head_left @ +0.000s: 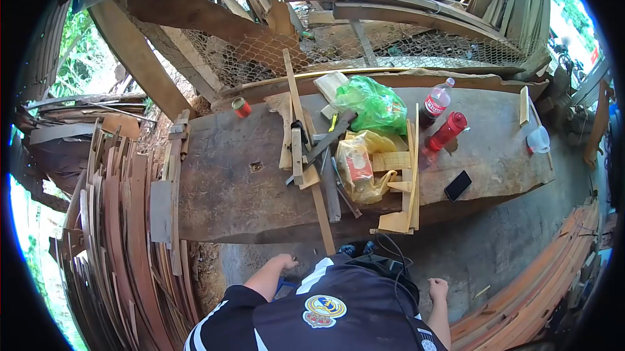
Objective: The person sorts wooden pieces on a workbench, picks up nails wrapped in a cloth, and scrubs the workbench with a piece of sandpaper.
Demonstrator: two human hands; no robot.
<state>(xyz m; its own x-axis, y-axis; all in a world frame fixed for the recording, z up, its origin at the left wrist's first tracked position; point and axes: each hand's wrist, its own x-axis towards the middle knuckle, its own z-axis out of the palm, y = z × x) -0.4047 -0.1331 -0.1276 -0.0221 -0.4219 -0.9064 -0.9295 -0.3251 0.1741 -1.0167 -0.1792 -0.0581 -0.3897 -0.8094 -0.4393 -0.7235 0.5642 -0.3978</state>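
My left hand [284, 261] hangs by my side, below the near edge of the workbench [221, 188]. Its fingers look loosely curled, with nothing seen in them. On the other side, my right hand [439, 288] hangs low with its fingers curled in, also with nothing visible in it. Neither hand touches the bench. Nearest to my left hand is a long thin wooden strip [321, 217] that sticks out over the bench edge. A black cable [398, 253] runs down the front of my dark shirt [286, 322].
On the bench are a green plastic bag [371, 104], a yellow bag [357, 188], wood pieces [394, 223], a soda bottle [435, 102], a red bottle [448, 131], a phone [458, 186], a can [241, 107] and a cup [538, 139]. Stacked boards [117, 201] stand left, more planks [534, 279] right.
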